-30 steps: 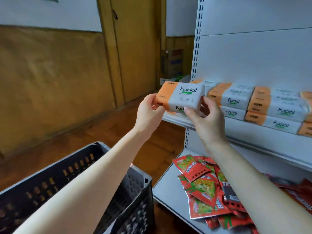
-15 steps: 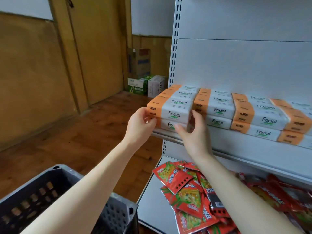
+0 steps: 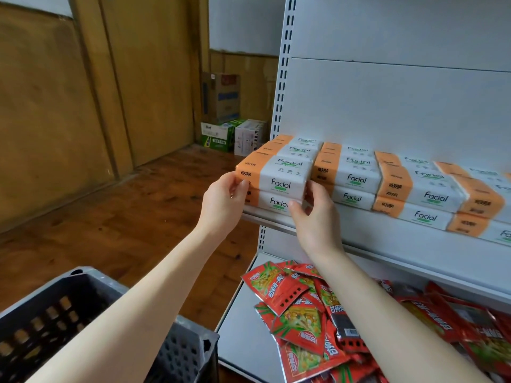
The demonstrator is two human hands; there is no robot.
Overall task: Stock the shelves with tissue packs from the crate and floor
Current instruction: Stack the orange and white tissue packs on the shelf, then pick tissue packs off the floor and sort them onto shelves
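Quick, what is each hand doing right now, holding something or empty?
Left hand: grips the left end of the top tissue pack.
Right hand: grips the same pack's right end.

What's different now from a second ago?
The tissue pack, held just off the shelf a second ago, moved inward and now tops the front-left stack. The left hand and right hand still grip its ends. The other packs, red snack packets and crate stayed put.

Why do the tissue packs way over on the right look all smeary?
Head view: the far-right tissue packs smear near the frame edge; the front left pack reads sharp; the shelf upright leans, likely from the wide lens.
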